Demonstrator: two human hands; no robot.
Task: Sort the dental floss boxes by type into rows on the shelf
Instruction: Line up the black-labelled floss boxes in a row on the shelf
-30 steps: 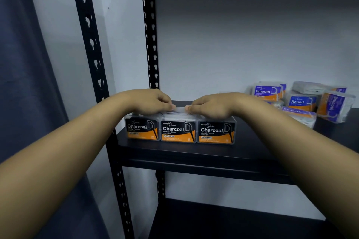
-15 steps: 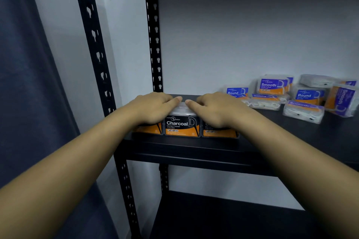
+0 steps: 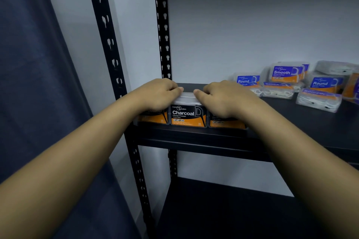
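Observation:
Three black-and-orange Charcoal floss boxes stand side by side at the front left edge of the black shelf [image 3: 291,122]. The middle Charcoal box [image 3: 187,115] shows its whole label. My left hand [image 3: 159,93] lies curled over the top of the left Charcoal box [image 3: 153,119], and my right hand [image 3: 223,99] lies curled over the right Charcoal box [image 3: 226,123]. The fingertips of both hands nearly meet above the middle box. A loose pile of blue-and-orange boxes sits at the back right, among them a Smooth box [image 3: 285,72] and a Round box [image 3: 247,79].
Black slotted uprights [image 3: 104,31] frame the shelf's left side, with a white wall behind. A dark curtain [image 3: 29,83] hangs at the far left. A lower shelf [image 3: 223,215] lies below. Bare shelf surface stretches between the Charcoal row and the pile.
My hands have stayed on the Charcoal row and now cover more of the outer two labels. The view has dropped and moved closer, showing more of the pile at the right.

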